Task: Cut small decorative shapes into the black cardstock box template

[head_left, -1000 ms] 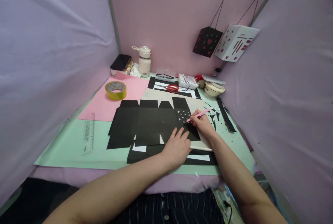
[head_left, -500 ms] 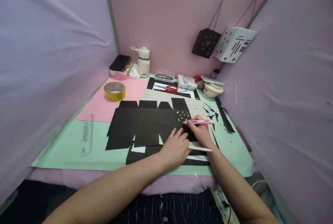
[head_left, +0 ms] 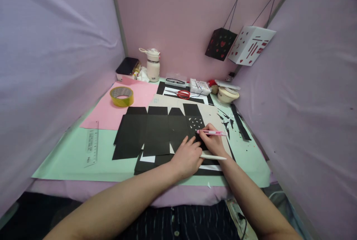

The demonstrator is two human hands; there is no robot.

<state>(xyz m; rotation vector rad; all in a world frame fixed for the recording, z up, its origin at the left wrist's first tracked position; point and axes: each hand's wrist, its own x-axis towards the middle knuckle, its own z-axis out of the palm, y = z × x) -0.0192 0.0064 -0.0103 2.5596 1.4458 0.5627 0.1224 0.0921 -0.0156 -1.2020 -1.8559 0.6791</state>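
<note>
A black card box template [head_left: 157,132] lies flat, with flaps along its far edge and small cut-out shapes in its right panel. My left hand [head_left: 187,157] rests on its near right part, fingers spread and pressing down. From beside that palm sticks out a white pen-like stick [head_left: 214,156]; its other end is hidden, and I cannot tell whether the hand grips it. A pink craft knife [head_left: 212,133] is pinched in my right hand [head_left: 213,142], its tip touching the black card just below the cut-outs.
Beige board [head_left: 210,113] lies beneath the card, and black scraps [head_left: 228,122] are scattered to its right. Pink paper [head_left: 103,111] carries a roll of yellow tape [head_left: 122,101]. A clear ruler [head_left: 92,147] lies left. Red-handled scissors [head_left: 183,94], a bottle [head_left: 153,69] and a bowl [head_left: 227,95] are behind.
The view has shifted slightly. The knife tip has moved a little down on the black card with my right hand; my left hand stays in place.
</note>
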